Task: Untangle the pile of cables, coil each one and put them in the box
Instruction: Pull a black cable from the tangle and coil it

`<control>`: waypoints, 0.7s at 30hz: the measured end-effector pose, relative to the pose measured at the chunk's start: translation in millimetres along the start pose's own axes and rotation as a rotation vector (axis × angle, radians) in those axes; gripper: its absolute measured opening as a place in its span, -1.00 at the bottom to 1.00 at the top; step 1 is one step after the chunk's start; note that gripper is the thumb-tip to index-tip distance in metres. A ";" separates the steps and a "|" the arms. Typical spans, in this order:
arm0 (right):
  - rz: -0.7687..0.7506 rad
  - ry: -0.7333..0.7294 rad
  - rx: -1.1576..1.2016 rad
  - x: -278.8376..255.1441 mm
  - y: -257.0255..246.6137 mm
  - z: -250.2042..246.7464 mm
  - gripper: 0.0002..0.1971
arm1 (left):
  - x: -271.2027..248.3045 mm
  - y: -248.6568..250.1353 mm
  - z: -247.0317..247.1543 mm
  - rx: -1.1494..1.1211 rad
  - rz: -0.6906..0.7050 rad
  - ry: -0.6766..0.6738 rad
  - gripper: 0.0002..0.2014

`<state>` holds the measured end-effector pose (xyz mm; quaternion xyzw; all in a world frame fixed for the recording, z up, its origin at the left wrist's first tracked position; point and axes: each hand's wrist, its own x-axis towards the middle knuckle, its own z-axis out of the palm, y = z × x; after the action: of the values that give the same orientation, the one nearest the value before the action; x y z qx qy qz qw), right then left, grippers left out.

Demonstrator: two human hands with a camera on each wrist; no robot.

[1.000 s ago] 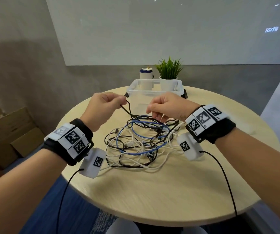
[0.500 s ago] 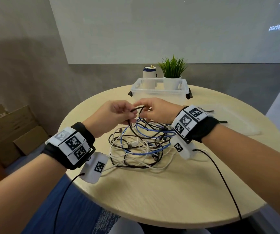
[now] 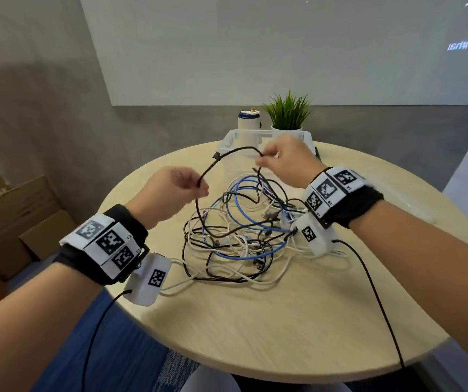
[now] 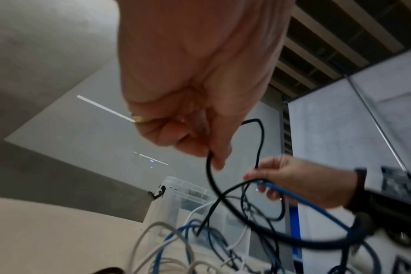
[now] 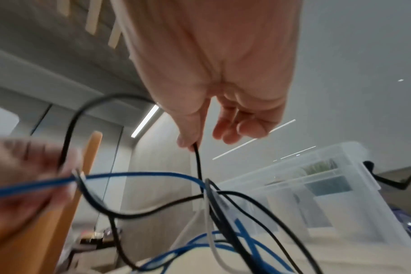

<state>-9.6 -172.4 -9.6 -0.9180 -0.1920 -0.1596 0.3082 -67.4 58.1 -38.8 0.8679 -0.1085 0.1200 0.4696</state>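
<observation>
Pinching one black cable [image 3: 228, 154] w/ both hands, left hand [image 3: 170, 190] and right hand [image 3: 286, 159] fingers clamped on it, I judge we're barely started: pile [image 3: 241, 236] below my fingers tangled, nothing coiled, box [image 3: 228, 138] beyond them.

A round, pale beige wood-grain table [image 3: 283, 321] carries a tangled pile of thin cables [image 3: 238, 236] in black, white and bright blue. One thin black rubber cable [image 3: 227, 157] arcs above the pile. Behind it stands a clear, colourless plastic box [image 3: 227, 141] with a black clip on its side. Past the box are a white cylindrical container [image 3: 249, 124] with a dark blue band near its top, and a spiky green plant in a white pot [image 3: 287, 116]. Both wrists wear black fabric wristbands [image 3: 360, 205] bearing white tags printed with black-and-white square checker patterns. The floor [image 3: 66, 349] is deep blue; brown cardboard boxes [image 3: 15, 219] sit left.
</observation>
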 end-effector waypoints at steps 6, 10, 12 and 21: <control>-0.017 0.060 0.198 -1.0 -11.2 -19.0 -0.89 | 1.2 3.5 9.0 0.080 -0.109 -0.140 -0.68; -0.099 -0.016 0.158 -10.7 -13.4 -11.2 -0.92 | 0.5 28.7 15.3 -0.099 0.019 -0.005 -0.58; -0.147 -0.023 0.189 -16.1 -15.8 -5.4 -0.95 | 1.6 35.4 20.3 -0.048 0.023 -0.008 -0.71; -0.047 -0.105 -0.099 -20.3 11.3 -2.0 -0.89 | -5.3 41.5 26.3 -0.323 0.266 0.135 -0.76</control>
<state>-22.7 -187.1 -22.2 -0.9345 -0.2209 -0.1279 0.2480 -82.1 14.1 -21.7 0.7494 -0.2082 0.2197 0.5889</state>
